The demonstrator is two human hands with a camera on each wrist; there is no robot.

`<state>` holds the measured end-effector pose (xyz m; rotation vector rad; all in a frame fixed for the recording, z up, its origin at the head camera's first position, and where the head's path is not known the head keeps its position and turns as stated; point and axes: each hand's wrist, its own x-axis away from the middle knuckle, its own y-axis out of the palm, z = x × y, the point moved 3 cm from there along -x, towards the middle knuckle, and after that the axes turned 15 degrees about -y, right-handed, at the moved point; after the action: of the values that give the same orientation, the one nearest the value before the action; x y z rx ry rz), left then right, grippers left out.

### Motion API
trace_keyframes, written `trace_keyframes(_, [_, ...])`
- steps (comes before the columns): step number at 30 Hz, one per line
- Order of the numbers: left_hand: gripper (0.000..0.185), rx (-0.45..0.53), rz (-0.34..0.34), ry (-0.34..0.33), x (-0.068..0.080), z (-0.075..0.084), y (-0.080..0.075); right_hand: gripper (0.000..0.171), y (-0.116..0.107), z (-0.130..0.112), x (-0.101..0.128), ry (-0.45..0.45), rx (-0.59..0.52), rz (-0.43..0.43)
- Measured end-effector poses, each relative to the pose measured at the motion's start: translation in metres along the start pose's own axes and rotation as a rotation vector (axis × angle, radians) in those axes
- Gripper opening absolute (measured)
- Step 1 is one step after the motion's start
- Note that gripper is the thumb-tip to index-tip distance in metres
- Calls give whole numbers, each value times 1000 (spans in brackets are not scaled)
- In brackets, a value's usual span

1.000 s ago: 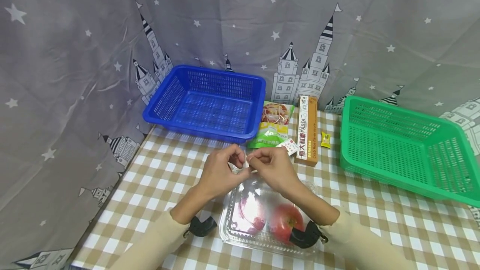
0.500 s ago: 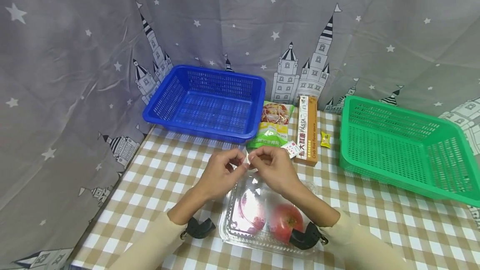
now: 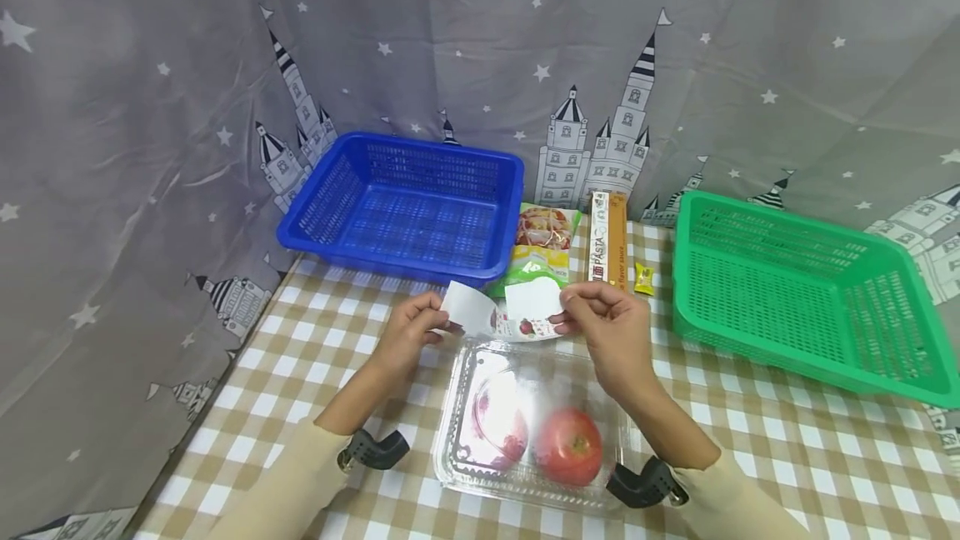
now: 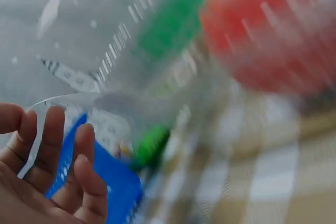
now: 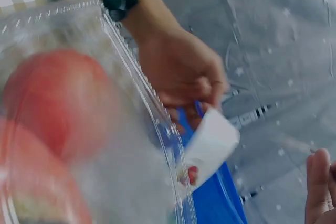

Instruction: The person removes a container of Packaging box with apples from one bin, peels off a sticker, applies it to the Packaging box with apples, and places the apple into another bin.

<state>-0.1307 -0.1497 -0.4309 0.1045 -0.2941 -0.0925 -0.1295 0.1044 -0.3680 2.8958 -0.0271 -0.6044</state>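
Both hands pinch a white label strip [image 3: 504,317] taut above the clear plastic box [image 3: 465,407] holding the apple [image 3: 568,446]: the left hand [image 3: 408,332] grips one end, the right hand [image 3: 611,325] the other. Pulled unevenly, I reckon the thin strip tears or sticks to itself; the unheld box could skid across the desk [image 3: 300,373].

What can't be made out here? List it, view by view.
- Head view: print on the label strip stretched between left hand and right hand is too small to read.
- Left wrist view: motion blur smears the clear container and apple.
- Right wrist view: the right hand's fingers are cut off by the frame edge.
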Motion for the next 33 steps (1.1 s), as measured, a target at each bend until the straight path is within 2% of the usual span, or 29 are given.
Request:
trace_keyframes(4, [16, -125, 121, -34, -4, -14, -17, 13, -15, -1, 0, -59, -37, 48])
trace_keyframes(8, [19, -385, 217, -58, -7, -22, -32, 14, -28, 1, 2, -67, -31, 79])
trace_keyframes(12, [24, -632, 277, -67, -9, -26, -43, 24, -35, 2, 5, -53, -6, 72])
trace_keyframes(16, [25, -780, 321, -50, -13, -31, -46, 21, -38, 2, 7, -71, 57, 24])
trace_keyframes(20, [22, -839, 299, -50, -18, -35, -40, 18, -37, 0, 7, -107, 141, -45])
trace_keyframes(26, [20, -932, 239, -87, -19, -40, -26, 19, -30, -8, 7, -220, 249, -212])
trace_keyframes(28, [18, -973, 222, -107, -19, -40, -24, 19, -27, -10, 8, -250, 252, -266])
trace_keyframes(33, [13, -1005, 192, -162, -14, -39, -22, 20, -17, -13, 12, -287, 215, -431])
